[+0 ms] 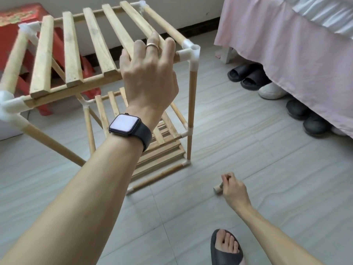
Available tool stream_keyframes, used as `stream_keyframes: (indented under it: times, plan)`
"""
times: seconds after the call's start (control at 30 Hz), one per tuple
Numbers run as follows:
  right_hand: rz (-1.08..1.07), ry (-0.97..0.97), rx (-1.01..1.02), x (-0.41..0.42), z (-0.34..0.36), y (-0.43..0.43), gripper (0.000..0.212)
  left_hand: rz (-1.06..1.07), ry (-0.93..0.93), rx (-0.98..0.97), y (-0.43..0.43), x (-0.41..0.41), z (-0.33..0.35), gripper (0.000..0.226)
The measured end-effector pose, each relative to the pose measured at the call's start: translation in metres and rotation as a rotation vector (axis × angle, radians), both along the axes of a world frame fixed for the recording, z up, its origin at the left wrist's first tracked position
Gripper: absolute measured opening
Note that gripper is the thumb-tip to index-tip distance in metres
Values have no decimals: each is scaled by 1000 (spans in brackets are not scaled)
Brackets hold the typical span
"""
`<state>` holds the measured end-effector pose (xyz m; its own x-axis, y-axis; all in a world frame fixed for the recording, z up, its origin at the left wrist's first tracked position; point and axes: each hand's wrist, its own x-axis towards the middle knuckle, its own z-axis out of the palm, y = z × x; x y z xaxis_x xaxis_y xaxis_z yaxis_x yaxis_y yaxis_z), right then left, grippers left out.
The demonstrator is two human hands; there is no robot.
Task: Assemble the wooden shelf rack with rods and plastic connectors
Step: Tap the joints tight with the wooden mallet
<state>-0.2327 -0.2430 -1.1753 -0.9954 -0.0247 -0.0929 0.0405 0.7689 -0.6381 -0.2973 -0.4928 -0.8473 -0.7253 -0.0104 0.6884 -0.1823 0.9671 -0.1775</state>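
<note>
The wooden shelf rack (76, 54) stands on the tiled floor, with slatted shelves joined by round rods and white plastic connectors. My left hand (149, 73) rests on the front rail of the top shelf, fingers curled over the slats near the right front corner connector (192, 52), whose upward socket is empty. Low on the floor to the right, my right hand (234, 190) grips a short wooden rod piece (217, 188); only its end shows. Two lower shelves (162, 142) are visible beneath.
A red plastic stool (21, 18) stands behind the rack on the left. A bed with a pink skirt (286, 54) fills the right side, with several shoes (248, 77) under its edge. My sandalled foot (227, 247) is at the bottom.
</note>
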Motion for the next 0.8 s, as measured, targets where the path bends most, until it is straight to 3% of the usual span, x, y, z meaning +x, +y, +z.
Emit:
stream_keyframes:
  times: [0.07, 0.13, 0.3, 0.37, 0.5, 0.6, 0.73, 0.8]
  plan:
    - [12, -165, 24, 0, 0, 2, 21, -2, 1, -12, -1, 0, 1, 41]
    - [-43, -196, -62, -11, 24, -4, 29, -12, -5, -14, -6, 3, 2, 42]
    - [-245, -178, -659, -37, 138, -18, 64, -59, -81, 61, -18, 17, 8, 46]
    - [-193, -165, -786, -46, 186, -22, 57, -80, -108, 104, -22, 26, 13, 47]
    - [-4, -13, -755, -50, 264, -26, 4, -104, -140, 150, -31, 46, 18, 52]
    - [114, 177, -697, -41, 313, -26, 20, -87, -166, 187, -34, 59, 19, 62]
    - [118, 305, -343, -26, 356, -21, 17, -59, -195, 221, -34, 69, 18, 72]
    - [144, 369, -198, -12, 367, -20, 27, -62, -210, 241, -35, 70, 18, 74]
